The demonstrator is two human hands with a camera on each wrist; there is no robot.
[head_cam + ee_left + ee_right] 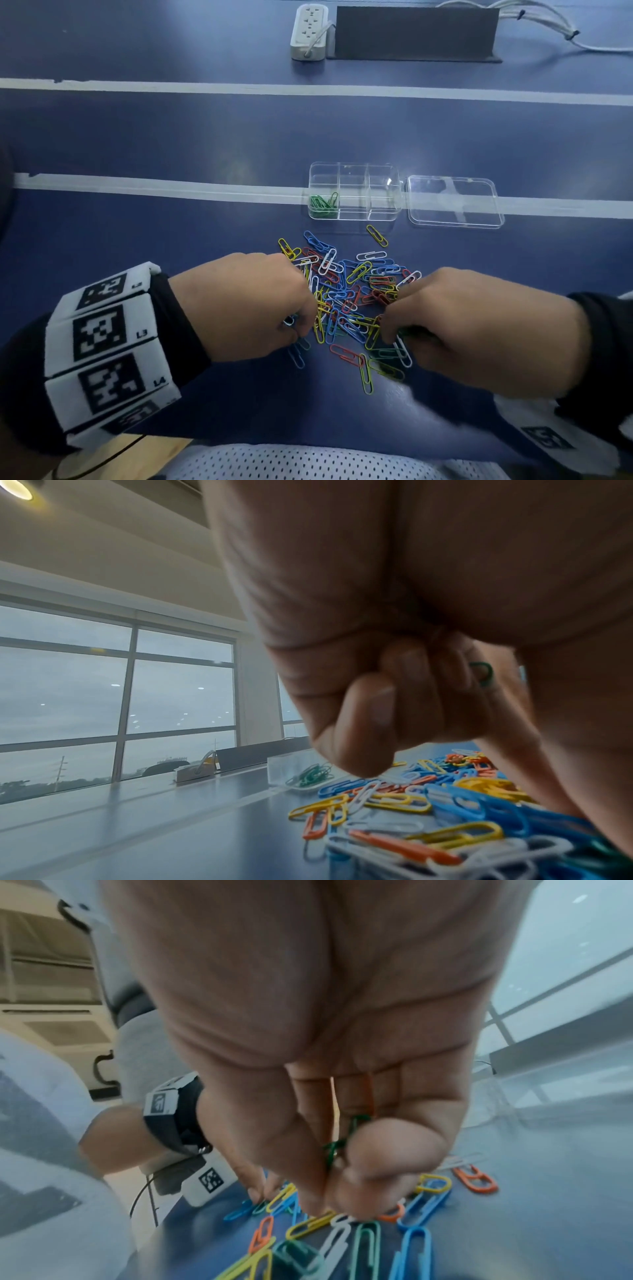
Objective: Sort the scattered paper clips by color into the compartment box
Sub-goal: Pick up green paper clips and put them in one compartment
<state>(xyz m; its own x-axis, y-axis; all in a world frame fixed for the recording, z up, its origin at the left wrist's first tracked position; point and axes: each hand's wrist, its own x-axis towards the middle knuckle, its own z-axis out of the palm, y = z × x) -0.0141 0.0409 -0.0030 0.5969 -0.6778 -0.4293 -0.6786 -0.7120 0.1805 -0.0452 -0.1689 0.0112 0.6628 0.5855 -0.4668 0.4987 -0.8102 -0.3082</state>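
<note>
A pile of mixed paper clips [346, 301] in blue, yellow, red, white and green lies on the blue table. Behind it stands the clear compartment box [383, 171]; green clips [322, 204] fill its near-left compartment. My left hand [301, 329] is at the pile's left edge with fingers curled. In the left wrist view a green clip [483, 673] shows between those curled fingers [369, 723]. My right hand [390, 329] is at the pile's right edge. In the right wrist view its thumb [387, 1156] and fingers pinch green clips [337, 1148] just above the pile.
The box's clear lid [454, 202] lies right of the box. A lone yellow clip [376, 235] lies between box and pile. A power strip [309, 31], a dark board [414, 32] and cables [548, 24] sit at the far edge. White tape lines [171, 188] cross the table.
</note>
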